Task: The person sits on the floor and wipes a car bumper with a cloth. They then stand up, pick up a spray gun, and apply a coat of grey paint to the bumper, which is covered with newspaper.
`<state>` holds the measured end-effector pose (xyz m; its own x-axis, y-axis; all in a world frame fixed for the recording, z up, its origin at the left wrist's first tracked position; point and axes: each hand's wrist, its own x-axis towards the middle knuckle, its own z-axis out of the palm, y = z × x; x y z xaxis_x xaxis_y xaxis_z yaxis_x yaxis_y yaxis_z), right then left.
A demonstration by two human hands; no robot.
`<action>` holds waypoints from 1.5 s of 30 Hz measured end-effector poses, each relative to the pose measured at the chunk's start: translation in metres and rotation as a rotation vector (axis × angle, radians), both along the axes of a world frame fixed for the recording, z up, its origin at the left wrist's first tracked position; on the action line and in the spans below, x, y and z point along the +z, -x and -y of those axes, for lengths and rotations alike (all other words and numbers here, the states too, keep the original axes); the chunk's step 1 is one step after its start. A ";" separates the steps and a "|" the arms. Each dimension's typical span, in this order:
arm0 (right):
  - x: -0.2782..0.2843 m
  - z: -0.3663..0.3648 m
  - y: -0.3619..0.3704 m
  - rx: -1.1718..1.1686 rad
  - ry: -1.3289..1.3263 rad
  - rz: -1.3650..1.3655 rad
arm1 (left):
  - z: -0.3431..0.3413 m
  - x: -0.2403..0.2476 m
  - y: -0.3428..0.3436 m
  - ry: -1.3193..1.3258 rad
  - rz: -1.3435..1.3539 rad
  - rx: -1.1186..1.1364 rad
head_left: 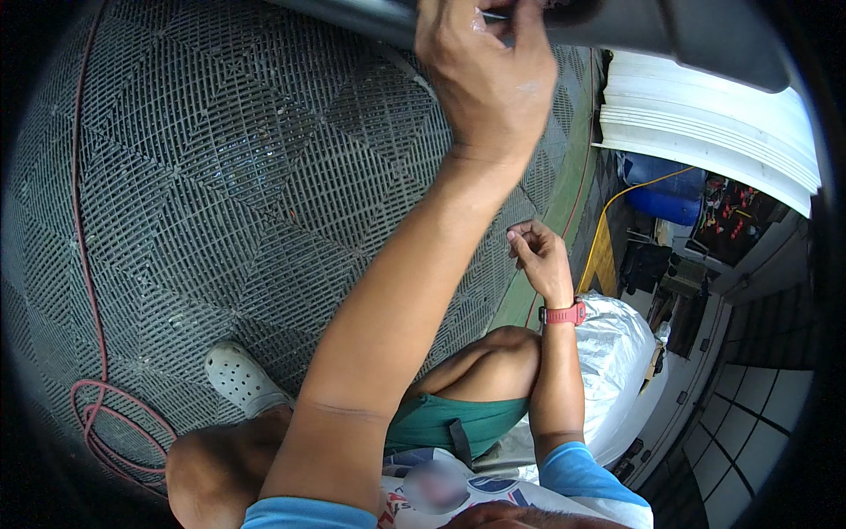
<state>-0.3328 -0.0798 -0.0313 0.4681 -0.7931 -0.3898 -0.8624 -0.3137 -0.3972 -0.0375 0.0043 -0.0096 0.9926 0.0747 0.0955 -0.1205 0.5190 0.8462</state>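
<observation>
Well left of the left hand, a red hose snakes down; that hand reaches up at the dark grey moulded panel, fingers curled, and what they pinch, if anything, I can't tell. Below and right, the right hand hangs, thumb and forefinger pressed together, nothing visible between. Looks like close finger work at the panel, calling next for a steady left hand.
</observation>
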 end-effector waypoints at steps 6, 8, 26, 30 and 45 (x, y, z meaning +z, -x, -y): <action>0.003 0.001 -0.002 0.036 -0.016 -0.061 | 0.001 -0.027 -0.015 -0.196 0.284 0.102; 0.003 0.001 -0.002 0.046 -0.008 -0.062 | -0.002 -0.028 -0.021 -0.233 0.363 0.128; 0.006 0.001 -0.007 0.073 0.074 0.036 | -0.039 -0.031 -0.051 -0.548 0.679 0.242; 0.011 -0.003 -0.012 0.088 0.073 0.070 | -0.036 -0.037 -0.055 -0.635 0.810 0.231; 0.029 -0.008 -0.010 0.073 0.005 0.176 | -0.049 -0.054 -0.040 -0.595 0.617 0.105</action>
<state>-0.3233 -0.0721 -0.0021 0.5849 -0.7561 -0.2935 -0.7549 -0.3752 -0.5380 0.0022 0.0532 -0.0631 0.7411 -0.0703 0.6677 -0.6706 -0.0289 0.7413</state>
